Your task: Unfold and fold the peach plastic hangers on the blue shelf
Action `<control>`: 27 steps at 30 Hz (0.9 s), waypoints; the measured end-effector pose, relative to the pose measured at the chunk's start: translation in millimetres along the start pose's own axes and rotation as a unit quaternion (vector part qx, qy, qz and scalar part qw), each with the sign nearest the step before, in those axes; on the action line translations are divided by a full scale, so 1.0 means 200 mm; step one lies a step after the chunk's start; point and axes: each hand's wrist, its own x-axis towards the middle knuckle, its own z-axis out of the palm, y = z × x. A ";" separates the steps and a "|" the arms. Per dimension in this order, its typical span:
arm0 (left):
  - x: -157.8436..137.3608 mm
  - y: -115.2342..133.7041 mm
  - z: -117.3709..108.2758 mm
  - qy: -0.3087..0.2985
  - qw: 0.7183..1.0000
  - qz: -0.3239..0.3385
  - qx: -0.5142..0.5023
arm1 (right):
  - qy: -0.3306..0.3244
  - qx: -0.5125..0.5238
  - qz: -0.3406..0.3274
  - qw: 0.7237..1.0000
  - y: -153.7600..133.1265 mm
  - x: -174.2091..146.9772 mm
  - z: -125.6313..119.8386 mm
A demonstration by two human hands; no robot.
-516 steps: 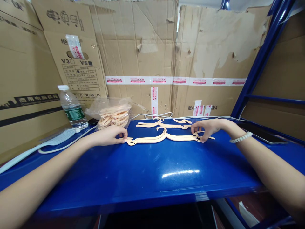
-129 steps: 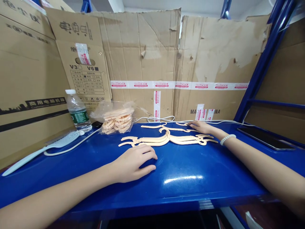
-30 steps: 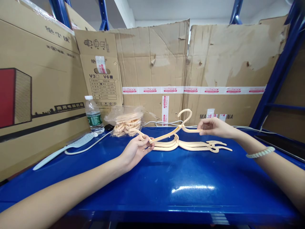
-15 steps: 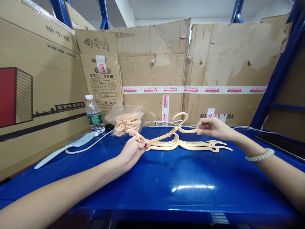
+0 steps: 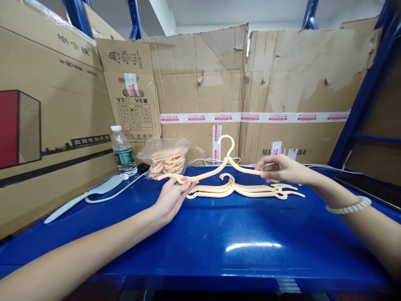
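While a blue worktop point(image 5: 200, 238) fills the lower half of the frame, tall cardboard sheets point(image 5: 200, 79) stand across its back, joined by a strip of red-and-white tape. A large printed cardboard box point(image 5: 65, 108) takes up the left edge, and blue metal posts point(image 5: 355, 100) rise at the right.

Reaching in from the lower left, the left hand point(image 5: 171, 198) pinches one end of a peach-coloured hanger point(image 5: 228, 159) between its fingers. The right hand point(image 5: 278, 169), right of centre, has its fingers bent and closed around the other end, though their tips are partly hidden, so the exact contact is hard to judge. The hanger is held above the worktop at the centre of the frame, its hook pointing up.

Just below it, a group of similar hangers point(image 5: 233, 187) lies flat, hooks together. Left of centre sits a clear bag point(image 5: 167, 159) of more peach-coloured pieces. A dark flat device point(image 5: 371, 193) lies at the right edge, a pale blue hairbrush point(image 5: 108, 184) at the left, near a green-labelled water bottle point(image 5: 124, 154). A pale beaded bracelet point(image 5: 349, 205) circles the right wrist.
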 end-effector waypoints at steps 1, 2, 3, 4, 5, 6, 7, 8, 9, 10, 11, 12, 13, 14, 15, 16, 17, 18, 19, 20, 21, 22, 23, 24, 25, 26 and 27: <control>-0.02 0.00 0.01 -0.021 0.999 -0.022 0.021 | -0.002 -0.008 0.002 1.000 0.01 0.00 -0.02; -0.04 0.00 0.02 -0.052 0.996 -0.044 0.057 | -0.003 -0.016 0.003 1.000 0.01 -0.01 -0.03; -0.08 0.00 0.02 -0.095 0.988 -0.055 0.107 | -0.004 -0.021 0.001 1.000 0.01 -0.02 -0.05; -0.11 -0.01 0.03 -0.152 0.972 -0.047 0.170 | -0.008 -0.022 -0.001 1.000 0.01 -0.03 -0.06; -0.15 -0.01 0.04 -0.218 0.946 -0.007 0.241 | -0.016 -0.020 -0.002 1.000 0.01 -0.03 -0.07; -0.19 -0.01 0.05 -0.289 0.904 0.067 0.308 | -0.032 -0.012 0.000 0.999 0.01 -0.04 -0.07; -0.22 -0.01 0.05 -0.355 0.852 0.145 0.357 | -0.055 0.000 0.005 0.999 0.01 -0.05 -0.08; -0.25 0.00 0.05 -0.409 0.796 0.215 0.391 | -0.082 0.015 0.016 0.996 0.00 -0.06 -0.08; -0.27 0.00 0.05 -0.445 0.745 0.278 0.413 | -0.111 0.027 0.031 0.993 0.00 -0.06 -0.07; -0.28 0.00 0.05 -0.466 0.702 0.326 0.430 | -0.141 0.034 0.049 0.988 0.00 -0.07 -0.07; -0.28 0.00 0.04 -0.473 0.669 0.359 0.447 | -0.167 0.033 0.063 0.983 0.00 -0.07 -0.06; -0.27 -0.01 0.04 -0.469 0.647 0.377 0.467 | -0.188 0.020 0.071 0.979 0.00 -0.07 -0.05; -0.26 -0.01 0.03 -0.459 0.634 0.384 0.490 | -0.203 -0.006 0.071 0.977 0.00 -0.06 -0.05; -0.25 -0.01 0.03 -0.447 0.627 0.382 0.511 | -0.212 -0.040 0.064 0.974 0.00 -0.06 -0.04; -0.24 -0.01 0.02 -0.434 0.623 0.377 0.530 | -0.215 -0.074 0.053 0.972 0.00 -0.05 -0.04; -0.23 -0.02 0.02 -0.425 0.620 0.371 0.546 | -0.214 -0.106 0.044 0.970 0.01 -0.05 -0.03; -0.23 -0.02 0.02 -0.420 0.616 0.365 0.557 | -0.213 -0.133 0.037 0.967 0.01 -0.05 -0.03; -0.22 -0.02 0.02 -0.418 0.612 0.362 0.566 | -0.214 -0.155 0.036 0.964 0.01 -0.04 -0.02; -0.23 -0.02 0.02 -0.416 0.607 0.359 0.574 | -0.216 -0.171 0.038 0.961 0.01 -0.04 -0.02; -0.23 -0.02 0.02 -0.414 0.603 0.355 0.582 | -0.217 -0.186 0.043 0.957 0.02 -0.03 -0.01; -0.23 -0.01 0.02 -0.412 0.600 0.350 0.590 | -0.217 -0.201 0.051 0.954 0.02 -0.03 0.00; -0.24 -0.01 0.03 -0.409 0.599 0.342 0.598 | -0.213 -0.216 0.060 0.951 0.02 -0.03 0.01; -0.24 -0.01 0.03 -0.405 0.599 0.333 0.605 | -0.205 -0.230 0.068 0.949 0.03 -0.03 0.01; -0.24 -0.01 0.03 -0.403 0.601 0.321 0.612 | -0.195 -0.244 0.076 0.947 0.03 -0.03 0.02; -0.25 0.00 0.03 -0.402 0.602 0.309 0.617 | -0.183 -0.255 0.082 0.946 0.04 -0.03 0.03; -0.25 0.00 0.02 -0.402 0.602 0.298 0.622 | -0.170 -0.265 0.086 0.945 0.04 -0.02 0.02; -0.25 0.00 0.02 -0.403 0.601 0.288 0.627 | -0.159 -0.270 0.087 0.946 0.05 -0.02 0.02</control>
